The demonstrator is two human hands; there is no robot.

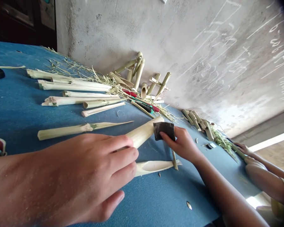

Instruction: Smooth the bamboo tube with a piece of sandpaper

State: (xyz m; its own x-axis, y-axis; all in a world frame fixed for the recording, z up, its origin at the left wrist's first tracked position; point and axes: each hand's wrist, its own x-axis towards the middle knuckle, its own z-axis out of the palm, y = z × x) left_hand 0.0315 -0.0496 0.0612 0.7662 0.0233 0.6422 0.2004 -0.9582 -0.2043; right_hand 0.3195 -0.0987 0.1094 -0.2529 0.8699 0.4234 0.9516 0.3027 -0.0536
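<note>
My left hand [85, 170] is closed round the near end of a pale peeled stalk piece [145, 130] that juts up to the right over the blue table [19, 110]. My right hand [183, 143] pinches a small dark square of sandpaper [164, 130] against the far end of that stalk. Just below the hands lie a split, hollowed stalk piece [153, 166] and a thin stick [174, 159].
Several long peeled stalks [75, 86] lie across the table at the left. Short cut stalk pieces [137, 71] lean on the plaster wall, with red and green handled tools [144, 105] beside them. Another person's arm [262, 170] rests at the right by more stalk pieces [198, 121].
</note>
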